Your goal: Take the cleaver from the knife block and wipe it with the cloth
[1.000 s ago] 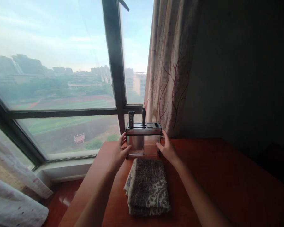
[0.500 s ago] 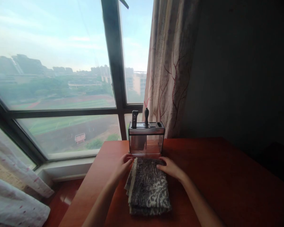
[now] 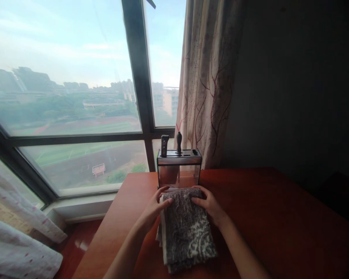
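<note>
A folded grey towel (image 3: 186, 228) with a white scroll pattern lies in front of me in the head view. My left hand (image 3: 154, 207) grips its far left corner, thumb on top and fingers behind the edge. At the far right corner my right hand (image 3: 211, 205) pinches the cloth in the same way. The far edge looks slightly raised, and the near end is skewed to the right. Just beyond the towel stands a clear knife block (image 3: 178, 174) with a dark top.
Two black handles, a flat one (image 3: 164, 145) and a rounded one (image 3: 179, 142), stick up from the block. The reddish wooden table (image 3: 264, 217) extends right. Behind it are a window (image 3: 75, 97) and a patterned curtain (image 3: 209, 85).
Both hands have closed on the towel's far corners. Its far edge has lifted a little toward the block, and its near end has shifted right.
</note>
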Action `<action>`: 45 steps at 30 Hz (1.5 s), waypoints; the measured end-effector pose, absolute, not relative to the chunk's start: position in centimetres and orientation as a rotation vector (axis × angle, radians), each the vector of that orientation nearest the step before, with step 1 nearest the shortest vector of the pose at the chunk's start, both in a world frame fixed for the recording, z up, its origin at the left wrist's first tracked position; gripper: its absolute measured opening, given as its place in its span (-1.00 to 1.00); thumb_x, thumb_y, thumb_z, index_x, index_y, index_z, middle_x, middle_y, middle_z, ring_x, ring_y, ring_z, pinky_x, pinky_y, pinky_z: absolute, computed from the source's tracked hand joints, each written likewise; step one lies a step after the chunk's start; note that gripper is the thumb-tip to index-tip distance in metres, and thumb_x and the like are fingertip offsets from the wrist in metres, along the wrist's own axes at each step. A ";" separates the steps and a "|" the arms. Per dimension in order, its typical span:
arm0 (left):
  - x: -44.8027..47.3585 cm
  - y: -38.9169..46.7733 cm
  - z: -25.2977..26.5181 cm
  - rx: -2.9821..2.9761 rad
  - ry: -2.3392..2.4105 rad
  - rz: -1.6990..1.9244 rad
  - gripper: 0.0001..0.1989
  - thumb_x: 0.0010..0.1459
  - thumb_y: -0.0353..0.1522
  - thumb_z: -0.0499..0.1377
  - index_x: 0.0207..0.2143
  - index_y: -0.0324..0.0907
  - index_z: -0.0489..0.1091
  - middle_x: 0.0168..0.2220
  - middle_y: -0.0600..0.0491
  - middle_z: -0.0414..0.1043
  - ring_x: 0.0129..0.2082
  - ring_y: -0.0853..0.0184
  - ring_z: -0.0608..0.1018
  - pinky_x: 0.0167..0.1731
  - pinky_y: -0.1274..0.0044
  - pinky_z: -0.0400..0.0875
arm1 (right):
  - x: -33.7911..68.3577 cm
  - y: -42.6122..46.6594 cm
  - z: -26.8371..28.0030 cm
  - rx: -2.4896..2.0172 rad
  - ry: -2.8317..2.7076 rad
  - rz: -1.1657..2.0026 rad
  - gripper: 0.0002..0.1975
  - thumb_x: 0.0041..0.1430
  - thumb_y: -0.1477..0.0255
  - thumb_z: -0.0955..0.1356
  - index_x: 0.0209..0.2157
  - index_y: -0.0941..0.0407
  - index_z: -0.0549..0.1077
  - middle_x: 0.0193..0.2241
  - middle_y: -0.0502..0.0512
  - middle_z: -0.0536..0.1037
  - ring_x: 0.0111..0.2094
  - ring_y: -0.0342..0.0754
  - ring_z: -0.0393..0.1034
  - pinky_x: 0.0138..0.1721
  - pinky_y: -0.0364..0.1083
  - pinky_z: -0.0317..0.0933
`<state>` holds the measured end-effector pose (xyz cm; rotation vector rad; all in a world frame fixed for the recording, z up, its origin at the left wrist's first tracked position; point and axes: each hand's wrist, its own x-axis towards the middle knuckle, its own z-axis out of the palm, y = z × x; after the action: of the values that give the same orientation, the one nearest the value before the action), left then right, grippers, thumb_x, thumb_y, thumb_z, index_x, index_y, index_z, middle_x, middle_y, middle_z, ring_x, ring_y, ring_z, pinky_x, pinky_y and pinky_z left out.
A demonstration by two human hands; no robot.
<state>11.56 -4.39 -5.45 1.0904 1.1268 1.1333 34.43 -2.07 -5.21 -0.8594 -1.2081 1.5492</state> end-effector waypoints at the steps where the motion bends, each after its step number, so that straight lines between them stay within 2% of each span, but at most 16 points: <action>1: 11.7 -4.8 -5.2 1.022 1.043 1.124 -0.38 -0.03 -0.21 0.30 0.09 -0.14 0.26 -0.02 -0.09 0.46 -0.02 0.11 0.49 -0.04 0.37 0.38 | 34.2 -2.1 -5.2 -0.824 -1.127 1.573 -0.55 -0.17 0.35 0.51 -0.15 0.08 0.46 -0.25 0.04 0.57 -0.23 0.04 0.45 -0.21 -0.07 0.29; 5: 12.7 -6.0 -5.0 0.818 0.798 1.038 -0.51 0.03 -0.16 0.26 -0.01 -0.18 0.38 -0.04 -0.13 0.50 -0.04 0.07 0.52 -0.01 0.34 0.35 | 33.2 -1.8 -6.0 -0.685 -0.805 1.696 -0.56 -0.20 0.33 0.52 -0.19 0.09 0.49 -0.33 0.03 0.61 -0.29 0.06 0.50 -0.20 -0.04 0.31; 10: 13.5 -6.5 -5.2 0.834 0.726 1.007 -0.45 -0.05 -0.31 0.35 0.02 -0.19 0.35 -0.07 -0.13 0.51 -0.05 0.07 0.53 0.00 0.34 0.34 | 32.9 -1.6 -6.9 -0.648 -0.541 1.827 -0.68 -0.12 0.33 0.49 -0.27 0.15 0.53 -0.36 0.12 0.64 -0.25 0.14 0.52 -0.14 0.06 0.33; 13: 13.8 -6.4 -5.1 0.844 0.846 1.074 -0.53 -0.07 -0.40 0.35 -0.05 -0.19 0.39 -0.12 -0.10 0.54 -0.10 0.10 0.55 -0.10 0.41 0.40 | 33.3 -1.9 -7.1 -0.633 -0.492 1.891 -0.67 -0.05 0.32 0.46 -0.21 0.15 0.52 -0.34 0.14 0.64 -0.22 0.15 0.52 -0.11 0.08 0.33; 17: 13.9 -6.4 -4.4 0.734 0.902 1.143 -0.63 -0.04 -0.38 0.31 -0.13 -0.19 0.40 -0.21 -0.07 0.56 -0.22 0.13 0.59 -0.25 0.43 0.46 | 33.6 -3.0 -7.7 -0.571 -0.455 2.099 -0.54 0.06 0.15 0.39 -0.09 0.18 0.47 -0.28 0.22 0.63 -0.16 0.19 0.50 -0.08 0.16 0.29; 19: 13.8 -6.3 -3.7 0.690 0.879 1.153 -0.65 -0.04 -0.37 0.30 -0.15 -0.19 0.40 -0.24 -0.07 0.56 -0.26 0.14 0.60 -0.27 0.42 0.46 | 33.5 -3.5 -8.5 -0.547 -0.462 2.187 -0.48 0.03 0.10 0.40 -0.08 0.19 0.46 -0.25 0.25 0.62 -0.12 0.22 0.48 -0.06 0.19 0.26; 24: 13.5 -5.6 -2.3 0.699 0.880 1.186 -0.65 -0.06 -0.33 0.31 -0.17 -0.19 0.40 -0.29 -0.05 0.56 -0.34 0.15 0.60 -0.33 0.41 0.46 | 33.2 -4.2 -10.5 -0.488 -0.535 2.225 -0.37 -0.17 0.12 0.51 -0.09 0.20 0.46 -0.24 0.28 0.61 -0.08 0.26 0.45 -0.05 0.21 0.24; 27: 13.6 -4.8 -1.7 0.816 0.955 1.248 -0.65 -0.10 -0.33 0.34 -0.20 -0.20 0.42 -0.30 -0.02 0.55 -0.34 0.18 0.58 -0.35 0.46 0.43 | 33.3 -4.5 -10.6 -0.506 -0.531 2.206 -0.45 -0.15 0.18 0.51 -0.13 0.20 0.49 -0.27 0.27 0.62 -0.11 0.25 0.47 -0.06 0.19 0.26; 32: 13.3 -3.3 0.2 1.151 1.089 1.369 -0.60 -0.12 -0.27 0.36 -0.18 -0.16 0.45 -0.24 -0.01 0.55 -0.18 0.18 0.54 -0.21 0.47 0.38 | 33.1 -5.1 -9.4 -0.501 -0.455 2.175 -0.62 0.02 0.30 0.42 -0.14 0.22 0.50 -0.27 0.25 0.62 -0.14 0.18 0.49 -0.05 0.15 0.28; 35: 12.4 -1.8 2.2 1.243 1.203 1.537 -0.66 -0.05 -0.19 0.30 -0.23 -0.18 0.45 -0.32 -0.01 0.54 -0.25 0.21 0.54 -0.24 0.44 0.38 | 32.8 -5.2 -9.0 -0.496 -0.383 2.139 -0.62 0.04 0.28 0.39 -0.15 0.24 0.50 -0.24 0.26 0.61 -0.16 0.18 0.50 -0.06 0.14 0.29; 39: 11.0 1.4 5.6 1.405 1.282 1.784 -0.70 0.02 -0.19 0.24 -0.26 -0.19 0.44 -0.38 0.02 0.49 -0.34 0.27 0.52 -0.30 0.46 0.37 | 32.6 -4.9 -9.3 -0.526 -0.342 2.097 -0.64 0.02 0.30 0.39 -0.19 0.24 0.51 -0.27 0.26 0.62 -0.20 0.17 0.51 -0.08 0.13 0.30; 42: 10.6 4.1 7.7 1.434 1.321 1.931 -0.62 -0.03 -0.21 0.28 -0.17 -0.18 0.39 -0.30 0.00 0.48 -0.25 0.24 0.52 -0.23 0.42 0.38 | 32.4 -4.8 -9.5 -0.584 -0.299 2.085 -0.71 0.01 0.36 0.40 -0.24 0.24 0.52 -0.35 0.24 0.63 -0.24 0.16 0.52 -0.10 0.12 0.31; 45: 10.7 6.4 9.1 1.429 1.256 1.823 -0.53 -0.10 -0.22 0.33 -0.13 -0.18 0.34 -0.23 -0.02 0.46 -0.17 0.22 0.51 -0.16 0.39 0.38 | 32.1 -4.8 -9.6 -0.603 -0.276 2.099 -0.71 0.00 0.36 0.40 -0.25 0.27 0.51 -0.37 0.25 0.63 -0.27 0.15 0.53 -0.11 0.11 0.32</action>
<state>10.71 6.37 9.06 1.4285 1.2556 1.8228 32.12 -4.76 -9.61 -0.6032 -0.2763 2.0994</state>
